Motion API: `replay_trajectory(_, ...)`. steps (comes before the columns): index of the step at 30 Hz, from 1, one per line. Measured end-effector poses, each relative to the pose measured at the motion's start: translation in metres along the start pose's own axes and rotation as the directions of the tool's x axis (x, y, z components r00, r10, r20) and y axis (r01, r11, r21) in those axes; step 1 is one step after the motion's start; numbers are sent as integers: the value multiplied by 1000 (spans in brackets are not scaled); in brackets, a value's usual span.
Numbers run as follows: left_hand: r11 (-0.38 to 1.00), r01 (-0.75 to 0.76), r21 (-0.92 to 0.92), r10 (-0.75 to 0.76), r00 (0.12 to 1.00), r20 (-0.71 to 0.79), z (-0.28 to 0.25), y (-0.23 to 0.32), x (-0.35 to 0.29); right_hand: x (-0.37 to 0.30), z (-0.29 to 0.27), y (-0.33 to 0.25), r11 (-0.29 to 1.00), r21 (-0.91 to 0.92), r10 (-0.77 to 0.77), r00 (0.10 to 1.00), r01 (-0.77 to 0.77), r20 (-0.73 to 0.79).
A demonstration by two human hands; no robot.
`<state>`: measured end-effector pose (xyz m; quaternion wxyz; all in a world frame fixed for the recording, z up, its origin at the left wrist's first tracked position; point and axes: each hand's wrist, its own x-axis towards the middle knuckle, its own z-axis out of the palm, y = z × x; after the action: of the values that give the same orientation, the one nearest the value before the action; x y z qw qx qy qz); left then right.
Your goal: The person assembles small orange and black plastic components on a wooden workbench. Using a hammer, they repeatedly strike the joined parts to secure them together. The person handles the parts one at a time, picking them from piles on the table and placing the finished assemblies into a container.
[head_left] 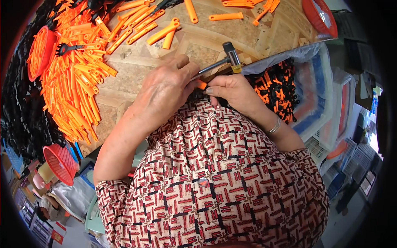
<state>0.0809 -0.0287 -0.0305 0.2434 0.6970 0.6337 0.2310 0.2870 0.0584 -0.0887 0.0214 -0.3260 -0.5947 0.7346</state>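
My left hand [171, 78] is closed at the near edge of the table, its fingertips around an orange plastic handle [202, 84], most of which is hidden. Facing it, my right hand [233, 91] pinches the dark end of the same piece. Just beyond the fingers is a small hammer [232, 57] with a black face and a yellow face. Its thin shaft runs back toward my left hand; whether the hand touches it cannot be told. Scattered on the table past my left hand are loose orange handles [164, 33].
A big heap of orange handles [76, 89] covers the table's left, with black parts [22, 111] behind it. Red baskets stand at the left [41, 53] and far right [320, 18]. Beside my right hand, a lined bin [318, 91] holds orange-and-black pieces [279, 89].
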Motion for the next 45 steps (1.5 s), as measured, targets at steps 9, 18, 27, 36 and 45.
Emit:
replay_trajectory(9, 988, 40, -149, -46, 998, -39, -1, -15, -4, -1, 3, -1, 999, 25, -34, 999, 34, 2)
replay_trajectory(18, 937, 231, -263, -248, 968, -35, 2, -11, -5, -1, 1, -8, 1000, -6, 9, 999, -9, 46)
replay_trajectory(27, 978, 158, -138, -174, 978, -114, 10, -7, -2, -2, 6, -6, 997, 79, -11, 1000, 11, 6)
replay_trajectory(36, 991, 132, 15, -129, 983, -128, 6, 12, -5, -2, 17, -15, 990, 29, 138, 979, -135, -150)
replay_trajectory(45, 872, 456, -177, -489, 835, -252, -41, 18, -47, -2, 27, -7, 999, -4, 40, 986, -41, -163)
